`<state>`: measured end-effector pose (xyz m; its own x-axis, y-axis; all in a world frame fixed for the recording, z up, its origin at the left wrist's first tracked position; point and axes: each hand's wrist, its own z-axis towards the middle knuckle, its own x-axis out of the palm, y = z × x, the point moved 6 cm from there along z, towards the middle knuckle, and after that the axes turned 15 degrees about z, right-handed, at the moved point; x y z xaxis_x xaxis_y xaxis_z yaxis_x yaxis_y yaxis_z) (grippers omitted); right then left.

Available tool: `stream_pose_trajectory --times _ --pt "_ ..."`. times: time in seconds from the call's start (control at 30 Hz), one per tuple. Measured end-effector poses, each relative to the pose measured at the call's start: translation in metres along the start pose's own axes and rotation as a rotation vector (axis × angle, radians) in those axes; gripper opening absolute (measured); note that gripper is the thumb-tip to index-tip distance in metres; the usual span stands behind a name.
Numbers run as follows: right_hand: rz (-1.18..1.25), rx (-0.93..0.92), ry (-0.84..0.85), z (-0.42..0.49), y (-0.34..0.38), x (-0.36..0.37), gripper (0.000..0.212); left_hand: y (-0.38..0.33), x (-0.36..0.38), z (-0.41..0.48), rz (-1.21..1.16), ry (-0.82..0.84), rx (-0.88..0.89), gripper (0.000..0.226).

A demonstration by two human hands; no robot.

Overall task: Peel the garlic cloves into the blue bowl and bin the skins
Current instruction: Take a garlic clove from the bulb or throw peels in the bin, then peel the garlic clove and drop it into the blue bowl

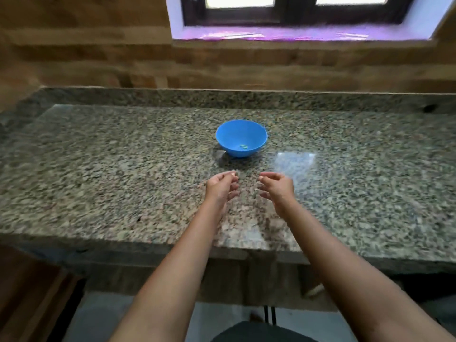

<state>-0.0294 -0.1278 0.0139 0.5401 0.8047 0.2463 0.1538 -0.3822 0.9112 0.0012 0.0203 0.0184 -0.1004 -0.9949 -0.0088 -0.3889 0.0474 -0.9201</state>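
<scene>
Granite counter [98, 169] runs the width of the view, with a wood-toned wall behind and a window [296, 16] above.

Clear plastic sheet or bag [294, 164] lies flat on the stone, just right of the bowl. Blurred; contents, if any, can't be made out.

Blue bowl [227, 134] stands upright mid-counter, apart from both hands.

Left hand [222, 186] and right hand [277, 187] hover side by side over the stone, palms turned toward each other with a gap between.
- Left: fingers loosely curled, thumb and forefinger drawn close at the tip. Can't tell whether anything small is pinched there.
- Right: fingers relaxed and spread, nothing seen in them.

Two or three pale bits [243, 146] sit at the bowl's bottom, likely peeled cloves. Too small to read their long axis.

Key relation: the bowl lies straight ahead, beyond the fingertips, roughly in line with the gap between the hands and a shade toward the left one. Left fingertips look slightly nearer its rim. A short forward reach from either hand would clear it.

No unpeeled garlic, loose skins or bin visible.
</scene>
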Motion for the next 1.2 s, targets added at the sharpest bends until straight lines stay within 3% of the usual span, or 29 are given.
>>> stream_pose_trajectory --times 0.17,0.27,0.37,0.53,0.67,0.77,0.87,1.03,1.2 --pt "-0.472 -0.125 -0.075 0.055 0.01 -0.038 0.021 0.008 0.019 0.036 0.145 -0.101 -0.022 0.011" --pt "-0.572 -0.133 -0.042 0.071 0.008 -0.043 0.025 0.011 0.014 0.051 0.21 -0.2 0.004 0.016" --pt "-0.654 -0.178 -0.035 0.084 0.004 -0.04 0.014 0.014 0.012 0.061 0.244 -0.248 -0.001 0.022" --pt "-0.711 -0.176 -0.001 0.095 0.004 -0.035 0.006 0.018 0.018 0.076 0.389 -0.225 0.018 0.033" --pt "-0.543 -0.313 0.04 0.082 0.033 -0.01 0.004 0.021 0.023 0.094 0.56 -0.207 0.02 0.035" --pt "-0.484 -0.43 0.046 0.084 0.063 0.022 0.009 0.018 0.024 0.101 0.717 -0.204 0.066 0.036" --pt "-0.494 -0.415 0.081 0.101 0.075 0.05 0.021 0.019 0.023 0.106 0.775 -0.179 0.101 0.034" --pt "-0.426 -0.374 0.092 0.099 0.061 0.052 0.02 0.016 0.019 0.107 0.727 -0.085 0.215 0.026" --pt "-0.412 -0.3 0.21 0.075 0.032 0.038 0.01 0.013 0.018 0.097 0.295 0.123 0.172 0.013"
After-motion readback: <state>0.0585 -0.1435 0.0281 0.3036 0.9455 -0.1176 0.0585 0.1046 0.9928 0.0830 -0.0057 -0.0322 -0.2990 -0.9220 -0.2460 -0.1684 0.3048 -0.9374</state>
